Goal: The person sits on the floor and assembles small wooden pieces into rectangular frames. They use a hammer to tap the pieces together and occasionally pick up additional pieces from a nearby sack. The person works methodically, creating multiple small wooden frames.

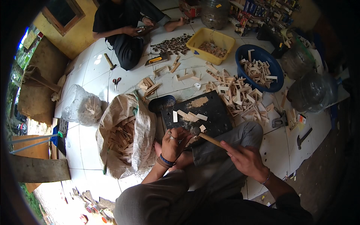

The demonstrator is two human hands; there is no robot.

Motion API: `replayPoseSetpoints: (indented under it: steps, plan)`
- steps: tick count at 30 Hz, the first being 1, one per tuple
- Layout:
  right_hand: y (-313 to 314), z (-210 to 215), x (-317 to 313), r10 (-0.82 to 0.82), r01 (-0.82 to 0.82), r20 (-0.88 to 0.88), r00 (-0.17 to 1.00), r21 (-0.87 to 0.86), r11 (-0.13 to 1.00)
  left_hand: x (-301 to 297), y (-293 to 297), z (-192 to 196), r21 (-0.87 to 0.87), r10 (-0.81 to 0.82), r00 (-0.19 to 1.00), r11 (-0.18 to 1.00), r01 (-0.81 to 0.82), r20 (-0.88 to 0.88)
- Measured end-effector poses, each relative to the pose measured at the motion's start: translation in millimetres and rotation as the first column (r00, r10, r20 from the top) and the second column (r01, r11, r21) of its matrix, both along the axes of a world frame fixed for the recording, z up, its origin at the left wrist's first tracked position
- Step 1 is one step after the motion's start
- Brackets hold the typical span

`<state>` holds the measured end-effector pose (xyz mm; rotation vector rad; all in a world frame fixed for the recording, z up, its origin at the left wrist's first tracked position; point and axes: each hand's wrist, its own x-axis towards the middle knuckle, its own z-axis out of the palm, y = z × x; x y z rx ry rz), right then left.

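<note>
My right hand grips a hammer by its pale wooden handle. The hammer's round metal head sits right beside the fingers of my left hand. Those left fingers are pinched together, and whatever they hold is too small or hidden to make out. Just beyond both hands lies a black board, with several small pale wood pieces and patches of sawdust on it. To the left of my left hand stands a woven sack, its mouth spread around a heap of wood strips.
A small dark tray touches the board's far left side. Loose wood pieces pile up toward a blue basin. Beyond are a yellow tub and another person, seated. A second hammer lies at right; scissors lie far left.
</note>
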<state>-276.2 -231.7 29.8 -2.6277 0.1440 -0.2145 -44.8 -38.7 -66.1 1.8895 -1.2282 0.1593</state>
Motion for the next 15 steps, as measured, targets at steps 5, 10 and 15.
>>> replayPoseSetpoints:
  steps: [5,10,15]
  plan:
    - [-0.1,-4.2,-1.7,-0.035,0.035,0.012,0.999,-0.005,0.999,1.1,-2.2,-2.4,-0.034,-0.012,0.999,0.999,0.011,-0.034]
    - [-0.1,-8.9,-4.4,0.028,-0.028,0.119,0.993,-0.007,1.000,0.2,-0.4,-1.1,-0.019,-0.005,1.000,1.000,0.004,-0.029]
    - [2.4,-12.3,-2.1,-0.018,0.015,0.063,0.998,0.043,0.999,-0.3,-0.7,-1.0,-0.034,-0.039,0.994,0.999,0.036,-0.103]
